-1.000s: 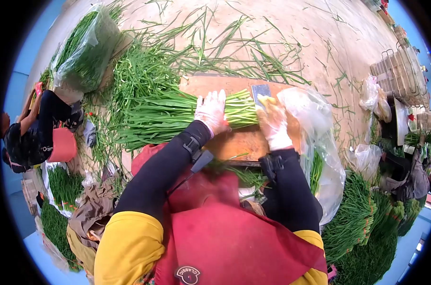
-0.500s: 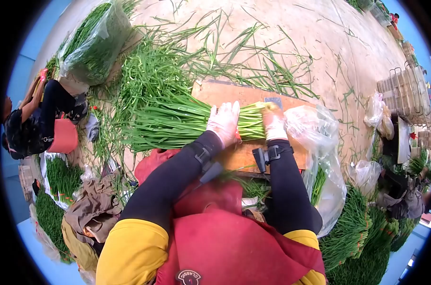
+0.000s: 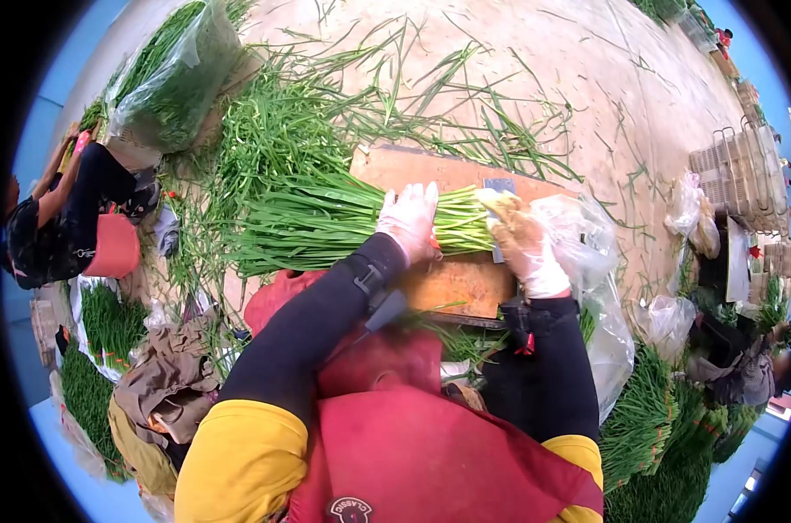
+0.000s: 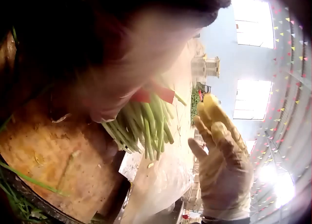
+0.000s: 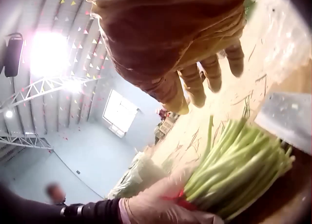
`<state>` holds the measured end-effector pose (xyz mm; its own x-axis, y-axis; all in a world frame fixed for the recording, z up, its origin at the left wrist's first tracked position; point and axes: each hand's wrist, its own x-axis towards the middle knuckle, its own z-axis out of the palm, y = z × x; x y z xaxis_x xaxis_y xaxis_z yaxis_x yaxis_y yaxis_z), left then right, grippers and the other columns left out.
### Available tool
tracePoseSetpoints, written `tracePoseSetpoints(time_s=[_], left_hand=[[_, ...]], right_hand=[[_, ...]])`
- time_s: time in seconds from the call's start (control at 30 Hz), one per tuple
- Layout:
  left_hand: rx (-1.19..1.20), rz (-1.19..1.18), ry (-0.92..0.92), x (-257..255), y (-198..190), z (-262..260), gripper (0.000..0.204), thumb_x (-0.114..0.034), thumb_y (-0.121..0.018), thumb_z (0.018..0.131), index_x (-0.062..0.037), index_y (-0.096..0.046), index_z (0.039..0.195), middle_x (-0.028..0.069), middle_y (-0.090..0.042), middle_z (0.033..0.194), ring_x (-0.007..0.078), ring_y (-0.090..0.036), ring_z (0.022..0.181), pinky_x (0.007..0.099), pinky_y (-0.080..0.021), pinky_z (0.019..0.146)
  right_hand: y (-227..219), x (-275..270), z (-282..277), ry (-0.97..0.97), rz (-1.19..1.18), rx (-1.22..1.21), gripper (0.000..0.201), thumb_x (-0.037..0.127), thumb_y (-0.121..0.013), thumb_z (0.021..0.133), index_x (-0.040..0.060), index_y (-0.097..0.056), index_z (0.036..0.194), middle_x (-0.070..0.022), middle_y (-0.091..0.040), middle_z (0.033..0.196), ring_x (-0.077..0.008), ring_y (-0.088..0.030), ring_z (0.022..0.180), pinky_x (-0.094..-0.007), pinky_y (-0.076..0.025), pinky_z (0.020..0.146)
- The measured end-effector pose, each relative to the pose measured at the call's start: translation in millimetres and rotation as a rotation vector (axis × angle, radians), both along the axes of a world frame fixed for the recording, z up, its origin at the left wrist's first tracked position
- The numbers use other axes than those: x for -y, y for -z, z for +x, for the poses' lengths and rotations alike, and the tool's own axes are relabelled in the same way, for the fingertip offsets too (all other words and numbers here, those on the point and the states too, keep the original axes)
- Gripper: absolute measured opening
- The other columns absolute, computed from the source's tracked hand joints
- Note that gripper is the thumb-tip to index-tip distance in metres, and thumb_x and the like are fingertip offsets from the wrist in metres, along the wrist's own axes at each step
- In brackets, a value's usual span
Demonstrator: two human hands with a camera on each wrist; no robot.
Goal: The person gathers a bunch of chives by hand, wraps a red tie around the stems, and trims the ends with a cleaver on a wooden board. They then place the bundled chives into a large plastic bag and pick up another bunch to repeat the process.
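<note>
A bundle of garlic chives (image 3: 308, 218) lies across the wooden board (image 3: 461, 292), leaves to the left and pale cut ends to the right. Gloved, my left hand (image 3: 409, 222) grips the bundle near its stem ends, and a red band (image 5: 183, 200) shows beside its fingers in the right wrist view. My right hand (image 3: 522, 244), in a yellow-stained glove, hovers beside the stem ends (image 5: 243, 165) with fingers extended. Both wrist views show space between that palm and the stems. A flat metal plate (image 5: 287, 116) stands at the board's right, close to the ends.
Loose chives (image 3: 278, 131) are heaped beyond the board and scattered over the floor. A clear plastic bag (image 3: 600, 288) lies at the board's right edge. Tied bundles (image 3: 644, 418) are stacked at lower right. Another person (image 3: 64, 209) sits at far left near a bagged bundle (image 3: 182, 87).
My right hand moved in against the stem ends, then drew back right and toward me. My left hand keeps its grip on the bundle. The whole view shifted slightly.
</note>
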<state>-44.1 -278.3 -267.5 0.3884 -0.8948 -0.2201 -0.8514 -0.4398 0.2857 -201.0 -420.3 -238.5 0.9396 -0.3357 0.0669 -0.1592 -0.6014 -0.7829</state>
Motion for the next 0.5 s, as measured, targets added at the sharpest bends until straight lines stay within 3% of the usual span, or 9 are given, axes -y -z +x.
tracePoseSetpoints(time_s=[0.03,0.07,0.13,0.17,0.23,0.37,0.5], left_hand=[[0.016,0.009,0.002,0.2,0.4,-0.5,0.106,-0.041,-0.083,0.054,-0.0001,-0.026,0.135,0.0187,-0.046,0.124,0.0316,-0.044,0.120,0.0486,-0.032,0.102],[0.030,0.017,0.006,0.1,1.1,-1.7,0.106,-0.041,-0.082,0.054,-0.0002,-0.027,0.135,0.0187,-0.046,0.124,0.0317,-0.043,0.120,0.0485,-0.032,0.102],[0.037,-0.006,0.020,-1.6,3.4,-1.1,0.107,-0.041,-0.082,0.054,-0.0005,-0.027,0.135,0.0191,-0.046,0.124,0.0319,-0.043,0.120,0.0482,-0.031,0.102],[0.040,-0.030,0.028,-2.1,4.5,-1.5,0.107,-0.042,-0.082,0.054,-0.0008,-0.027,0.136,0.0195,-0.046,0.125,0.0321,-0.043,0.120,0.0479,-0.031,0.102],[0.031,-0.038,0.031,-1.0,4.9,-0.9,0.107,-0.041,-0.082,0.054,-0.0011,-0.026,0.136,0.0197,-0.046,0.126,0.0324,-0.043,0.121,0.0473,-0.031,0.102],[-0.081,0.056,0.061,2.7,-6.7,5.2,0.106,-0.041,-0.083,0.053,-0.0020,-0.028,0.135,0.0191,-0.047,0.124,0.0330,-0.044,0.119,0.0459,-0.032,0.100],[-0.054,-0.028,0.057,-1.0,2.9,5.9,0.102,-0.041,-0.083,0.053,-0.0020,-0.031,0.131,0.0175,-0.049,0.119,0.0327,-0.046,0.116,0.0451,-0.034,0.097]], right_hand=[[9.1,-6.1,10.0,0.001,-0.268,0.096,0.043,0.017,-0.050,0.085,0.0087,-0.052,0.127,-0.0149,-0.055,0.124,-0.0264,-0.048,0.119,-0.0360,-0.031,0.104],[28.4,-7.7,19.6,0.005,-0.305,0.089,0.044,0.018,-0.048,0.085,0.0125,-0.051,0.129,-0.0161,-0.053,0.126,-0.0291,-0.045,0.122,-0.0389,-0.028,0.107],[65.8,-8.2,34.5,0.090,-0.434,0.002,0.040,0.022,-0.047,0.086,0.0167,-0.054,0.125,-0.0142,-0.054,0.125,-0.0297,-0.048,0.119,-0.0390,-0.031,0.104],[77.2,-4.4,38.2,0.093,-0.433,-0.001,0.040,0.022,-0.047,0.086,0.0167,-0.054,0.125,-0.0142,-0.054,0.125,-0.0297,-0.048,0.119,-0.0390,-0.031,0.104],[94.1,3.8,48.6,0.167,-0.114,-0.239,0.036,0.025,-0.046,0.087,0.0180,-0.057,0.121,-0.0141,-0.057,0.121,-0.0319,-0.051,0.114,-0.0397,-0.036,0.100],[95.0,25.1,49.4,0.149,0.107,-0.211,0.034,0.025,-0.047,0.088,0.0152,-0.059,0.118,-0.0165,-0.059,0.115,-0.0317,-0.054,0.109,-0.0367,-0.040,0.094],[52.1,23.5,22.3,0.279,-0.023,0.112,0.025,0.018,-0.052,0.083,0.0092,-0.066,0.102,-0.0143,-0.066,0.093,-0.0291,-0.062,0.093,-0.0350,-0.046,0.083]])
